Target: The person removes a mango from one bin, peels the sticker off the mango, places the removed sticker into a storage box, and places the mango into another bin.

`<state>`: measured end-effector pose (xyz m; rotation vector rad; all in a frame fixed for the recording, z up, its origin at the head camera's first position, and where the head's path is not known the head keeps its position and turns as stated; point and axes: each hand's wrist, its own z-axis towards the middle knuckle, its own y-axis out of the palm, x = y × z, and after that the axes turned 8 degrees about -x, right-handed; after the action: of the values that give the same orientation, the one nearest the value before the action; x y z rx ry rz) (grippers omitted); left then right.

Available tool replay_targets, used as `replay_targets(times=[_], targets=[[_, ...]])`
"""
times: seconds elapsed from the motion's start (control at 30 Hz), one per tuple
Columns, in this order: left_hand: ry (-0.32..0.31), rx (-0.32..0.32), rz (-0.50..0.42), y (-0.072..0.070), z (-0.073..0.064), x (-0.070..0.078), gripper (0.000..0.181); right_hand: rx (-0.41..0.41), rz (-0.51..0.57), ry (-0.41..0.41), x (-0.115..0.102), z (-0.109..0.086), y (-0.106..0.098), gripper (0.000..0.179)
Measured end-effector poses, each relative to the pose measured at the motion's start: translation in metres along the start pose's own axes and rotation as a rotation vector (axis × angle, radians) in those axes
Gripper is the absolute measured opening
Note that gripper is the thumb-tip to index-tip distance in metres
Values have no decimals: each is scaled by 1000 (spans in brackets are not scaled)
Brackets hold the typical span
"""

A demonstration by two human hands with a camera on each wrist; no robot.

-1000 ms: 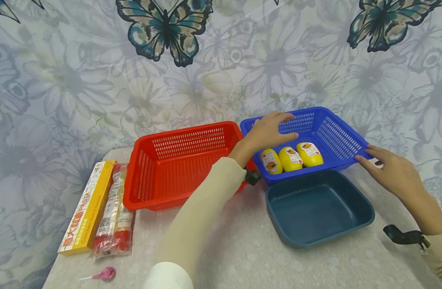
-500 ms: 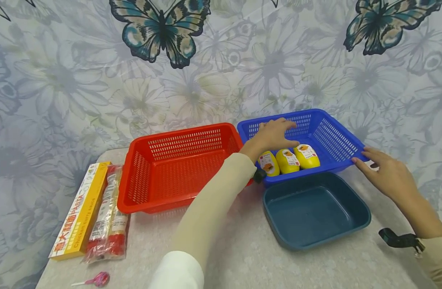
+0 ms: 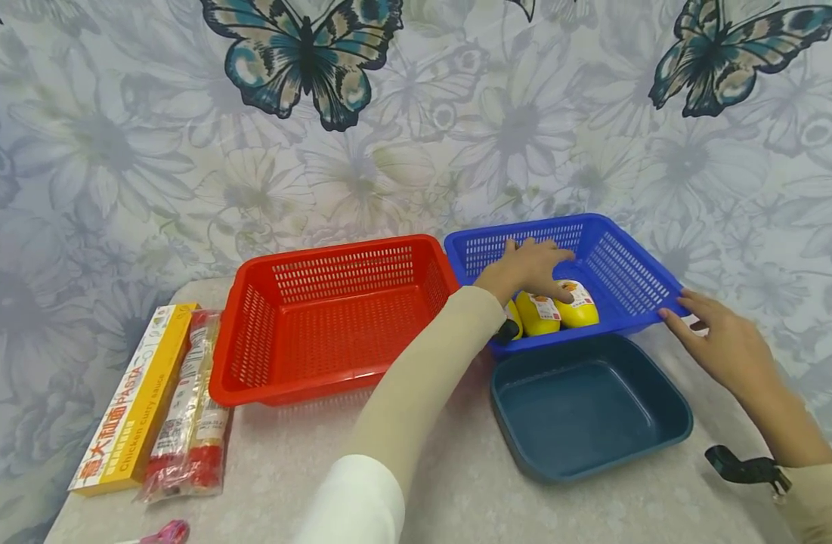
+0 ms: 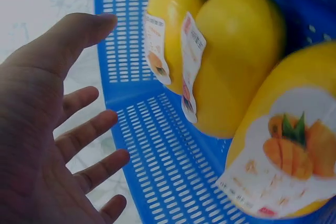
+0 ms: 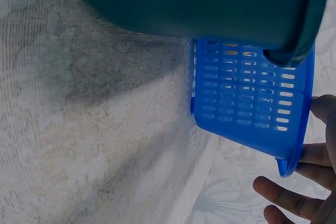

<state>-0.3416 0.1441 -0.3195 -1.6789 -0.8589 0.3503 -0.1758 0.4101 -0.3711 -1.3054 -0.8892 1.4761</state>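
In the head view my left hand point(image 3: 530, 270) hovers over the blue basket point(image 3: 629, 264), its fingers spread and holding nothing. Below it are three yellow mangoes with white labels, side by side at the basket's near left. The middle mango point(image 3: 539, 316) and right mango point(image 3: 580, 306) show partly; the left one is mostly hidden by the wrist. All three appear in the left wrist view, where the nearest mango point(image 4: 289, 145) bears a fruit picture and the hand is apart from them. My right hand point(image 3: 731, 347) pinches the basket's right corner rim between thumb and fingers.
A dark teal tub point(image 3: 592, 412) stands in front of the blue basket. To the left is a red basket point(image 3: 341, 332). Farther left lie a yellow pasta box point(image 3: 133, 400), a clear noodle packet point(image 3: 187, 412) and a pink lollipop point(image 3: 171, 533). A patterned wall covering rises behind.
My left hand has moved rightward and lower over the mangoes, with its wrist now covering most of the left one. My right hand stays at the basket's corner. The head view has shifted slightly.
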Motion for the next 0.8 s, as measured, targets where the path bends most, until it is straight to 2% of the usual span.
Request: replay_targets(times=[0.2, 0.37, 0.63, 0.8], targets=[[-20, -66, 61, 3, 3, 2, 86, 13, 9, 2, 1, 1, 9, 66], [-8, -90, 74, 2, 8, 13, 90, 33, -10, 12, 6, -3, 9, 67], [-56, -131, 76, 5, 15, 28, 92, 63, -12, -27, 9, -9, 9, 65], [-114, -180, 44, 9, 8, 31, 87, 53, 5, -36, 7, -8, 12, 65]])
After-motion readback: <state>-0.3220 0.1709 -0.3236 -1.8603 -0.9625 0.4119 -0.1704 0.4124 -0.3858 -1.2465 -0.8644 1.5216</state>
